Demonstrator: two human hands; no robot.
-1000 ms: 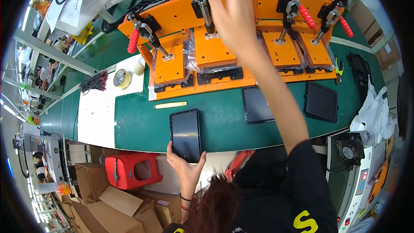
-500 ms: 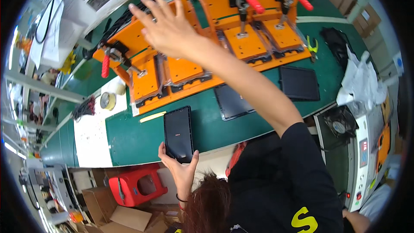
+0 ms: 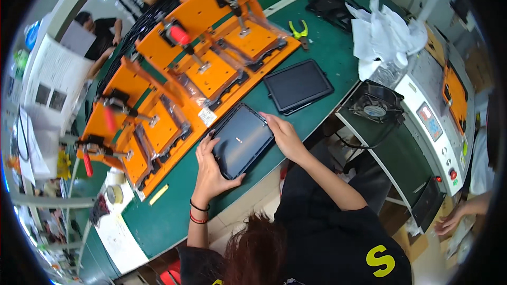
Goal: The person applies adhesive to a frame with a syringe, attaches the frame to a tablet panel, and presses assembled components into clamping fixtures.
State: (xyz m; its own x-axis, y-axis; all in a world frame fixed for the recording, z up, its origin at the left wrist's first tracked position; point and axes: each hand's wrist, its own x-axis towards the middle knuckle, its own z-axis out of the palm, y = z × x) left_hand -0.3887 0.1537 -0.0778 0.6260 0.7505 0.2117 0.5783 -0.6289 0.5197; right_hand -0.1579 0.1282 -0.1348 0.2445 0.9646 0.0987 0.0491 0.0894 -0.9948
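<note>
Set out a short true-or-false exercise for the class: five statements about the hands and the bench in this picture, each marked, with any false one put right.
1. The left hand and the right hand both hold the black panel. True.
2. The clamp handles on the orange fixture are blue. False: the clamp handles are red.
3. The yellow-green pliers lie on the green table. True.
4. The white plastic bag is left of the pliers in the picture. False: the bag is to their right.
5. A second dark panel rests on the green table, outside both of the person's hands. True.
</note>
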